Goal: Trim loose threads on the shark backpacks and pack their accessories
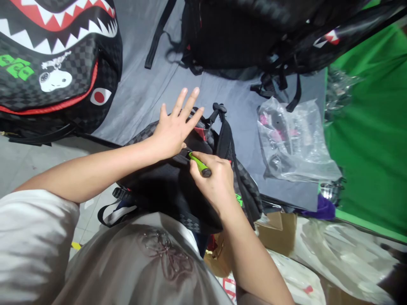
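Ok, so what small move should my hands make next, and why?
I'd probably ease the left hand slightly away from the front end of the green tool. The right hand holds that tool at the black backpack, and the left thumb is close beside its front end. I can't tell whether it's sharp.

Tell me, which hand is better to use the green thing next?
Right, probably: the right hand grips the green tool at the backpack. The left hand, fingers spread over it, seems better placed for steadying.
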Demonstrator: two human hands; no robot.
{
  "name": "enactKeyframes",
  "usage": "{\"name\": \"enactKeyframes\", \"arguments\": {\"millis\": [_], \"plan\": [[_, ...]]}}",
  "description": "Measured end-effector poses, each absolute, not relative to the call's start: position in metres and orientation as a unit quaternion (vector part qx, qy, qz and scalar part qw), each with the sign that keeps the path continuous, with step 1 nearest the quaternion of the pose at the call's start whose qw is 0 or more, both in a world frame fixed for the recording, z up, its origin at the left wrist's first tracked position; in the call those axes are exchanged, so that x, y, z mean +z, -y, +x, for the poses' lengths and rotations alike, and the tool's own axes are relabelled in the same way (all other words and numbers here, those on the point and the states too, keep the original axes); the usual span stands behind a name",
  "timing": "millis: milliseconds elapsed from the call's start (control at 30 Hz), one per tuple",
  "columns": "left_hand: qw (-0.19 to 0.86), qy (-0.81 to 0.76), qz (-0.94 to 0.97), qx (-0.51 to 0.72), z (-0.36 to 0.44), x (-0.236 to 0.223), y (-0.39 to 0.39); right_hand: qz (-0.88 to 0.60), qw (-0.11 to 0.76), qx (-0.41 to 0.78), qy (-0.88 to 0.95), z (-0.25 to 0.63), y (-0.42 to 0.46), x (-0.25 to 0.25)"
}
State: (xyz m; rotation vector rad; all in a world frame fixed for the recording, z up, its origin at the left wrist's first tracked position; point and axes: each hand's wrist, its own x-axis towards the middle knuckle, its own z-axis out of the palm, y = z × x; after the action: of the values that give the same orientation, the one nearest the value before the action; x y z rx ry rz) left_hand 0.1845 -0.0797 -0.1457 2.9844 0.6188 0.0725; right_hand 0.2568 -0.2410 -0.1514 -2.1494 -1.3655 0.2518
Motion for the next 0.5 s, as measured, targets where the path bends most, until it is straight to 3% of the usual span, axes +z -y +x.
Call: {"name": "enactKeyframes", "arguments": {"millis": [500], "plan": [[0.042, -0.191, 0.981, -0.017, 0.184, -0.131, 0.077, -0.807, 0.285, 0.109, 0.506, 0.257, 0.239, -0.152]]}}
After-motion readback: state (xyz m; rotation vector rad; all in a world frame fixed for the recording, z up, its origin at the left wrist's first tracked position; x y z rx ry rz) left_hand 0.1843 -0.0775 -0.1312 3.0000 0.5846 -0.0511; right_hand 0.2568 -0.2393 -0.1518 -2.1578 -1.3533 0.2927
